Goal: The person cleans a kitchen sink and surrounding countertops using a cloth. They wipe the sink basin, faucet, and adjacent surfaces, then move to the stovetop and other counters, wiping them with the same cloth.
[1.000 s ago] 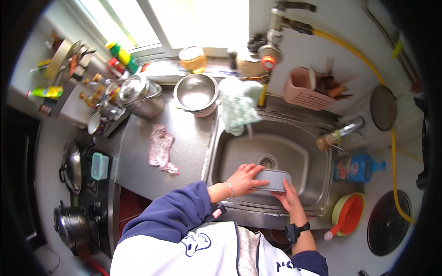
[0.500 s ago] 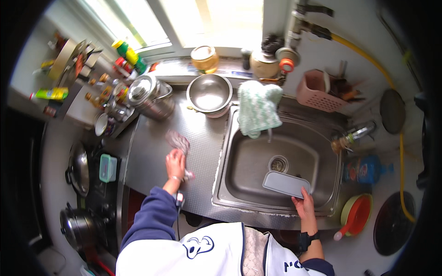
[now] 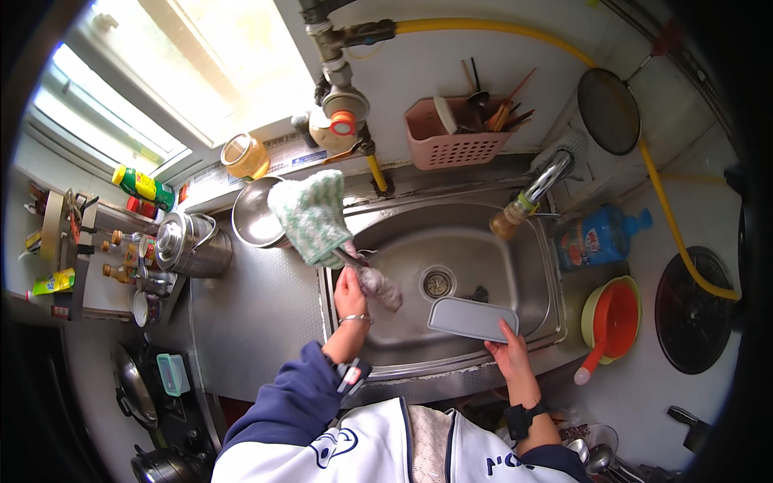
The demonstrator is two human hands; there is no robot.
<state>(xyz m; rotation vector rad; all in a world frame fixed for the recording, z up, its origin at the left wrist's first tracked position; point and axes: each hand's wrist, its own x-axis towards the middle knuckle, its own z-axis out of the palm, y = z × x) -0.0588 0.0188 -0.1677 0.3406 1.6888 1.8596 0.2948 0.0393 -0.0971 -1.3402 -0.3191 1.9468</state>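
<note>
My left hand is closed round a crumpled pinkish-grey cloth, which hangs over the sink's left side. Just beyond it drapes a green-and-white towel, with a dark rod-like piece showing at its lower edge; what supports the towel is hidden. At the sink's near right, my right hand grips the edge of a flat grey oblong piece with rounded corners, like a lid or shallow tray. It is held tilted over the steel sink, near the drain.
A faucet reaches over the sink from the far right. Right of the sink are a blue bottle and a red dipper in a pale bowl. A steel bowl and lidded pot stand left. A pink utensil basket is behind.
My left hand has carried the cloth from the counter rightward to the sink. The view has swung right. My right hand still holds the grey piece over the sink.
</note>
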